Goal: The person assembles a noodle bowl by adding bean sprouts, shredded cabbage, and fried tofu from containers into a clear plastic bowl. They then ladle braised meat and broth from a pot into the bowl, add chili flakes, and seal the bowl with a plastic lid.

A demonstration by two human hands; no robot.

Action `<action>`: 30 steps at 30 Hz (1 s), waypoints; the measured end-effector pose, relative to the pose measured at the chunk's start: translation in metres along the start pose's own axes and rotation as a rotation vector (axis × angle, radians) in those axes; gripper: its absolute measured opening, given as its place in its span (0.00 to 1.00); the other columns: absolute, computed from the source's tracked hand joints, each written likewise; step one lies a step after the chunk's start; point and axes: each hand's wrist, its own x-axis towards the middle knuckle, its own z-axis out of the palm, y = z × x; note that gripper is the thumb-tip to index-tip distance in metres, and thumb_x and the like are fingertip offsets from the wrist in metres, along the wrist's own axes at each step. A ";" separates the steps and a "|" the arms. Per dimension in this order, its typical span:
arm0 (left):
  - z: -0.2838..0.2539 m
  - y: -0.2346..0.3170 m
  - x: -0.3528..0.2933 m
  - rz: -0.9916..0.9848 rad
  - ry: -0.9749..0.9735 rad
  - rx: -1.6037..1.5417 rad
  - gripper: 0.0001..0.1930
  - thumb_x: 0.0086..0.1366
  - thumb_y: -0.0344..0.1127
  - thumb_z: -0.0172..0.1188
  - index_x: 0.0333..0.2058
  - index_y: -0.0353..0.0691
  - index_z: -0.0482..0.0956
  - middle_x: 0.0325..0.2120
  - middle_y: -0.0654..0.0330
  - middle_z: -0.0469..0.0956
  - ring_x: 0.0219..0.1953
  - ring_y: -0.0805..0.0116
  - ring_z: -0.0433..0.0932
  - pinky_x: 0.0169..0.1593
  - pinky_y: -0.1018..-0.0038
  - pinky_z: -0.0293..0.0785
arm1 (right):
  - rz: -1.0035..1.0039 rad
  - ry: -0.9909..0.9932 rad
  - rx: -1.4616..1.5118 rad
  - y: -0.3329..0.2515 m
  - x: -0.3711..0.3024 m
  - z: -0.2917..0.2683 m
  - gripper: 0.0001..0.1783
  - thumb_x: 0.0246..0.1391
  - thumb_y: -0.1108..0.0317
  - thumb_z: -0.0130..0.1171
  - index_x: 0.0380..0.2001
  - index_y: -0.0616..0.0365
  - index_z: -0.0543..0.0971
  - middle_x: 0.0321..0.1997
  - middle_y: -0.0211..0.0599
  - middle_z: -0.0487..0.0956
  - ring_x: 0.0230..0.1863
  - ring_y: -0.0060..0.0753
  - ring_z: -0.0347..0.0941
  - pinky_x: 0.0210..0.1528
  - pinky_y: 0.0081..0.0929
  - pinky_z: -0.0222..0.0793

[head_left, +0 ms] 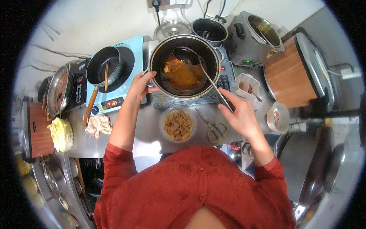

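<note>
A large metal pot [212, 91] stands over the patterned induction cooker [167, 102], with reddish-brown broth [183, 78] inside. My left hand [142, 84] grips the loop handle at the pot's left side. In my right hand [239, 112] is the dark handle of a ladle [206, 72], which reaches over the pot's rim. The ladle's round bowl lies inside the pot near its far wall. Just in front of the cooker, a clear round tub [178, 125] holds pieces of brown meat. Beside it, scissors [212, 128] lie on the steel counter, below my right hand.
To the left, a wooden-handled pan [90, 76] with chopsticks rests on a light-blue cooker [129, 91]. A cloth [99, 126] and a cabbage [61, 134] lie nearer. Rightward are plastic containers [248, 84], a wood-patterned bucket [288, 74] and a steel fryer [248, 45]. A small black pot [209, 31] stands behind.
</note>
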 end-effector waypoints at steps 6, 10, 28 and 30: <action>-0.002 -0.013 -0.012 0.114 0.014 -0.060 0.08 0.62 0.33 0.64 0.38 0.37 0.78 0.28 0.65 0.77 0.25 0.77 0.75 0.27 0.73 0.84 | 0.109 0.052 0.002 -0.005 -0.032 0.007 0.26 0.52 0.68 0.63 0.56 0.57 0.75 0.38 0.53 0.82 0.40 0.44 0.82 0.44 0.32 0.74; -0.004 -0.023 -0.022 0.158 0.000 -0.037 0.08 0.62 0.34 0.64 0.37 0.38 0.78 0.28 0.66 0.77 0.26 0.77 0.76 0.29 0.74 0.84 | 0.109 0.064 -0.075 -0.013 -0.047 0.010 0.26 0.53 0.65 0.61 0.56 0.58 0.75 0.43 0.57 0.80 0.45 0.54 0.79 0.47 0.41 0.74; 0.044 -0.013 -0.057 0.300 0.083 0.041 0.13 0.61 0.35 0.66 0.25 0.46 0.68 0.23 0.73 0.66 0.25 0.81 0.70 0.27 0.75 0.82 | 0.519 -0.105 0.417 -0.040 -0.070 0.055 0.22 0.57 0.62 0.55 0.52 0.63 0.75 0.38 0.60 0.81 0.44 0.59 0.79 0.47 0.44 0.72; 0.040 -0.018 -0.053 0.302 0.067 0.035 0.10 0.61 0.35 0.66 0.30 0.44 0.71 0.25 0.72 0.67 0.27 0.80 0.72 0.28 0.75 0.82 | 0.378 -0.056 0.309 -0.048 -0.072 0.052 0.22 0.57 0.63 0.54 0.53 0.62 0.74 0.37 0.60 0.81 0.42 0.60 0.79 0.45 0.45 0.72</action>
